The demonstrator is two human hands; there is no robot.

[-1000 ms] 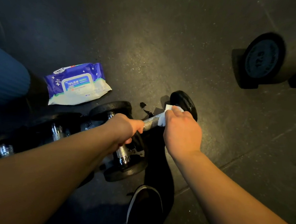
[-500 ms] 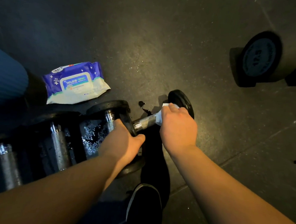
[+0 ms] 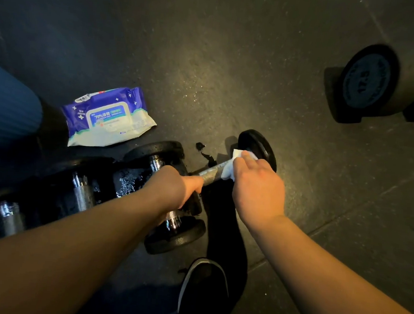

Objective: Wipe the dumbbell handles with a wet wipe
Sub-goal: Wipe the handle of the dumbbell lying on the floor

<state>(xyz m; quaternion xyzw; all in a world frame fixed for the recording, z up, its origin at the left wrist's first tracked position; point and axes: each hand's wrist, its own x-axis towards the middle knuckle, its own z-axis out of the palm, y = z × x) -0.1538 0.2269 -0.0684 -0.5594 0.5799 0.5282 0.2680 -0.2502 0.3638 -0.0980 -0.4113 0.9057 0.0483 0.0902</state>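
A small black dumbbell (image 3: 258,145) lies on the dark floor with its steel handle (image 3: 211,173) pointing toward me. My right hand (image 3: 257,187) is closed round the far end of that handle with a white wet wipe (image 3: 229,167) wrapped under the fingers. My left hand (image 3: 174,187) grips the near end of the same dumbbell, thumb lying along the handle. Its near weight plate is mostly hidden behind my left hand.
Several more black dumbbells (image 3: 83,192) lie side by side to the left, wet with droplets. A blue and white wipes pack (image 3: 108,118) lies behind them. A large dumbbell (image 3: 370,82) stands at the far right. My shoe (image 3: 204,284) is below the hands.
My left hand slid back toward the near plate half a second ago and has since come forward onto the handle end again. My right hand stays at the far end with the wipe.
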